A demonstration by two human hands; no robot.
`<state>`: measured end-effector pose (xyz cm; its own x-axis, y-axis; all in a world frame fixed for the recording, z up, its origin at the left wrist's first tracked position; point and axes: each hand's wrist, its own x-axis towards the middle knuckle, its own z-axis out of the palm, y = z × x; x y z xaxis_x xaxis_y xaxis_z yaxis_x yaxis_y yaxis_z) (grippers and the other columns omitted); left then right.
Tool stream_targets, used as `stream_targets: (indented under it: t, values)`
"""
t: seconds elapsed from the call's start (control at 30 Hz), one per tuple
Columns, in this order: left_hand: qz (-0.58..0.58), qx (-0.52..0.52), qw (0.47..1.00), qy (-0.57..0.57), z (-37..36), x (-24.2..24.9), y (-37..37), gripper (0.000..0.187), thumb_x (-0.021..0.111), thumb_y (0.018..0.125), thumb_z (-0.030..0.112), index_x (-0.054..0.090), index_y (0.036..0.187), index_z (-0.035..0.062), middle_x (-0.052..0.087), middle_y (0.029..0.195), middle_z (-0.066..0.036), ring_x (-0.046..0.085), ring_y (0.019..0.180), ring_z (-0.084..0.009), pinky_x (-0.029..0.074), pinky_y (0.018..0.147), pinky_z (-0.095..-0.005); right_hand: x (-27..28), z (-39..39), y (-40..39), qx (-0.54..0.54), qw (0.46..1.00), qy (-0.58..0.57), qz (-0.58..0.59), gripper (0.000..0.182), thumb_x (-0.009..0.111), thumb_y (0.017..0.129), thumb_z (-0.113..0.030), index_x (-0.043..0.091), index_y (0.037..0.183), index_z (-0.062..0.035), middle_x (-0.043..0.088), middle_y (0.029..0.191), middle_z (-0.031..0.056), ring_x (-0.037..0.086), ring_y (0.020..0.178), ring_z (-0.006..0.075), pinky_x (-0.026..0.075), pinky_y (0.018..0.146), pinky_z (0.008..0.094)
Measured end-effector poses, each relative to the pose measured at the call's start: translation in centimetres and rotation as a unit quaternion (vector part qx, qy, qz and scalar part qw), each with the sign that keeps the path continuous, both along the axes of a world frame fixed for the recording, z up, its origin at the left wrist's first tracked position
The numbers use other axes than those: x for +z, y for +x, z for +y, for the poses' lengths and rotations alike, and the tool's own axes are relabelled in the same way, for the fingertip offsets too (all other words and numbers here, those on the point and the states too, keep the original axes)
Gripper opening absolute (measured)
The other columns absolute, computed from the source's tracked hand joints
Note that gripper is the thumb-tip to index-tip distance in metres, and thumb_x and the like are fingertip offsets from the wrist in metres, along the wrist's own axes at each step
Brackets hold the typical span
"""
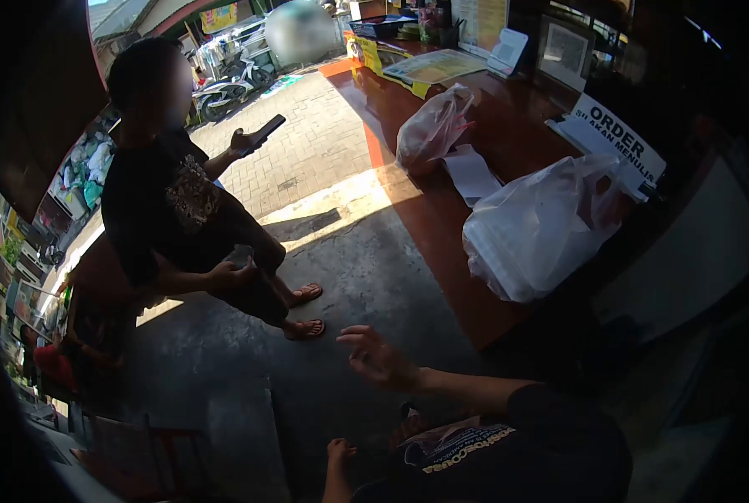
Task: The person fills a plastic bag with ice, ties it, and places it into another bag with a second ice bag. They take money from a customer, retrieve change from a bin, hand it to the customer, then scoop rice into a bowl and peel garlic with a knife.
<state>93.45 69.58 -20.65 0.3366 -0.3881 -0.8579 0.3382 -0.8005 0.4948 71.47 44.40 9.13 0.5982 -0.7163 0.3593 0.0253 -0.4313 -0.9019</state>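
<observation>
My right hand is raised over the dark floor, left of the counter's near corner. Its fingers are apart and slightly bent, with nothing in them. Lower down, my left hand is in shadow beside my dark shirt; its fingers look curled in, and no object shows in it. Nearest to my right hand on the brown counter is a white plastic bag with a box-like shape inside. A smaller tied plastic bag stands farther along, beside a white paper.
A person in dark clothes and sandals stands left of the counter, holding a phone and a small object. An order sign, a menu sheet and a frame stand on the counter. Parked motorbikes are outside.
</observation>
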Motion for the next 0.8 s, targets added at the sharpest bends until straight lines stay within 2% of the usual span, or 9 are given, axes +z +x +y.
stream_targets:
  t: [0.23, 0.3, 0.4, 0.47, 0.57, 0.63, 0.67, 0.73, 0.8]
  values:
    - [-0.148, -0.308, 0.938, -0.06, -11.0, 0.7, -6.9, 0.03, 0.06, 0.083, 0.029, 0.069, 0.08, 0.0009, 0.067, 0.071, -0.012, 0.066, 0.069, -0.0218, 0.051, 0.065, -0.0355, -23.9, 10.6, -27.4, -0.109, 0.921, 0.111, 0.357, 0.034, 0.056, 0.08, -0.011, 0.053, 0.113, -0.007, 0.049, 0.116, 0.0171, 0.053, 0.107, 0.0345, 0.043, 0.092, 0.042]
    - [-0.175, -0.387, 0.904, -0.052, -13.9, 0.1, -11.2, 0.034, 0.059, 0.084, 0.032, 0.069, 0.085, 0.0001, 0.068, 0.073, -0.013, 0.066, 0.071, -0.0226, 0.052, 0.067, -0.0356, -31.2, 15.6, -38.3, -0.389, 0.743, 0.317, 0.443, 0.034, 0.058, 0.077, -0.015, 0.056, 0.109, -0.0044, 0.054, 0.108, 0.0164, 0.056, 0.099, 0.0322, 0.047, 0.087, 0.0403]
    - [-0.146, -0.502, 0.851, -0.045, -17.5, -4.3, -18.2, 0.038, 0.055, 0.086, 0.035, 0.068, 0.094, 0.0, 0.069, 0.079, -0.014, 0.066, 0.074, -0.0238, 0.051, 0.072, -0.0362, -36.4, 24.6, -52.2, -0.658, 0.508, 0.489, 0.263, 0.023, 0.057, 0.078, -0.014, 0.059, 0.099, -0.005, 0.06, 0.092, 0.0165, 0.06, 0.086, 0.0285, 0.048, 0.076, 0.0397]
    - [-0.085, -0.548, 0.831, -0.046, -17.8, -5.4, -24.7, 0.039, 0.052, 0.088, 0.035, 0.067, 0.099, 0.0008, 0.069, 0.082, -0.014, 0.066, 0.075, -0.0243, 0.051, 0.074, -0.0366, -38.9, 31.3, -59.2, -0.641, 0.545, 0.47, 0.266, 0.017, 0.056, 0.079, -0.017, 0.062, 0.09, -0.005, 0.062, 0.087, 0.0157, 0.061, 0.077, 0.0268, 0.048, 0.068, 0.0386]
    - [-0.006, -0.6, 0.799, -0.036, -16.9, -6.2, -36.8, 0.037, 0.048, 0.09, 0.033, 0.065, 0.105, 0.0039, 0.068, 0.096, -0.012, 0.066, 0.083, -0.0249, 0.05, 0.08, -0.0368, -44.9, 40.5, -67.4, -0.521, 0.735, 0.214, 0.379, 0.019, 0.055, 0.08, -0.021, 0.066, 0.078, -0.0051, 0.065, 0.081, 0.0146, 0.063, 0.065, 0.0243, 0.048, 0.057, 0.037]
    - [-0.027, -0.775, 0.503, -0.382, -15.1, -9.9, -43.4, 0.033, 0.047, 0.09, 0.028, 0.062, 0.111, 0.0067, 0.065, 0.103, -0.012, 0.064, 0.092, -0.0259, 0.049, 0.08, -0.0403, -53.3, 42.0, -70.7, -0.271, 0.661, 0.192, 0.672, 0.015, 0.061, 0.068, -0.023, 0.066, 0.068, -0.009, 0.065, 0.085, 0.0162, 0.064, 0.073, 0.0291, 0.049, 0.061, 0.0411]
    - [-0.023, -0.778, 0.501, -0.378, -14.8, -9.1, -46.6, 0.033, 0.047, 0.09, 0.028, 0.062, 0.111, 0.0067, 0.065, 0.103, -0.012, 0.064, 0.092, -0.0259, 0.049, 0.08, -0.0403, -50.4, 41.4, -71.5, -0.309, 0.691, 0.293, 0.584, 0.015, 0.062, 0.067, -0.024, 0.066, 0.069, -0.0091, 0.065, 0.084, 0.0153, 0.064, 0.073, 0.03, 0.049, 0.061, 0.042]
    - [-0.203, -0.838, 0.269, -0.43, -16.8, -6.0, -54.4, 0.031, 0.049, 0.089, 0.025, 0.06, 0.112, 0.0079, 0.065, 0.101, -0.012, 0.06, 0.098, -0.0251, 0.05, 0.077, -0.0411, -42.4, 37.8, -72.2, -0.332, 0.711, 0.32, 0.531, 0.015, 0.062, 0.067, -0.024, 0.066, 0.072, -0.0101, 0.065, 0.08, 0.014, 0.063, 0.074, 0.0314, 0.048, 0.061, 0.0438]
    - [-0.163, -0.87, 0.292, -0.362, -22.3, 0.0, -61.1, 0.03, 0.05, 0.088, 0.024, 0.059, 0.112, 0.0087, 0.064, 0.097, -0.012, 0.061, 0.095, -0.024, 0.05, 0.075, -0.0405, -40.6, 34.2, -74.3, -0.358, 0.75, 0.171, 0.529, 0.014, 0.062, 0.068, -0.023, 0.065, 0.075, -0.0113, 0.065, 0.078, 0.0135, 0.063, 0.074, 0.032, 0.048, 0.061, 0.0448]
